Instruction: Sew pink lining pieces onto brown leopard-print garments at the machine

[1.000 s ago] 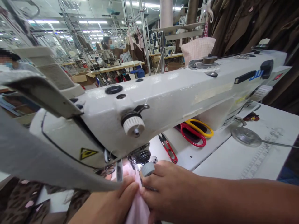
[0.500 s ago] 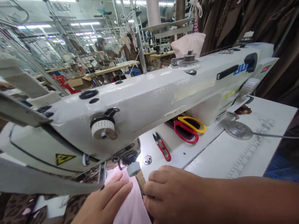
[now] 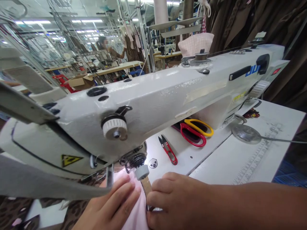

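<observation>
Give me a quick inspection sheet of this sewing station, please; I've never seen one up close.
Surface: white sewing table with a ruler-like scale marked on it.
Job's things: pink fabric and a tan strip under the sewing machine head.
Clutter: red thread snips, red-and-yellow scissors.
Hands: left hand lies on the fabric; right hand has its fingers at the strip's lower end.
Cables: thin grey cord runs right from a round metal disc.
Surroundings: co-worker at a distant bench, hanging brown garments.
</observation>
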A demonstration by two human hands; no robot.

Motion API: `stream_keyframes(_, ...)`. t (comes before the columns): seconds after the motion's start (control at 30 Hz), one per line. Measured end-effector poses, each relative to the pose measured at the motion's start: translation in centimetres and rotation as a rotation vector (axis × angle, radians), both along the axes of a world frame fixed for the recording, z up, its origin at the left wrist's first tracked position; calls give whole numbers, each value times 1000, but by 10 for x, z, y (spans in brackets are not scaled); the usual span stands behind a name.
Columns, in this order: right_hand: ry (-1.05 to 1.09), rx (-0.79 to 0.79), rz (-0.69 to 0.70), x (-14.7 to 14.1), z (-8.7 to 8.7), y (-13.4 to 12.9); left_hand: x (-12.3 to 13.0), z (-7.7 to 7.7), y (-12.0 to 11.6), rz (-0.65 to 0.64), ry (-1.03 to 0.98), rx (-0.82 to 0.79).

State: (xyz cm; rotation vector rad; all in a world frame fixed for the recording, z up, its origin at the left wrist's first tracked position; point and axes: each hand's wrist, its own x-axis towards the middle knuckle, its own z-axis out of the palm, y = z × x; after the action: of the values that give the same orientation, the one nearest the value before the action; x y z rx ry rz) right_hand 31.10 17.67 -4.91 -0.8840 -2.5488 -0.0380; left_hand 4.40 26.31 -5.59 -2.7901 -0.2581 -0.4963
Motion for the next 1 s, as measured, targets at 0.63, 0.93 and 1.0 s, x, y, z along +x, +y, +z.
stream_keyframes(0.63,-217,6,176,-3,9,4,2,0,-9,45,-29,-118)
stream_keyframes(0.93,-138,65,123,-2,-7,7,-6,-5,7,-52,25,51)
stream_keyframes(1.0,-154,62,118,0,-6,10,-12,-9,11,-51,41,66)
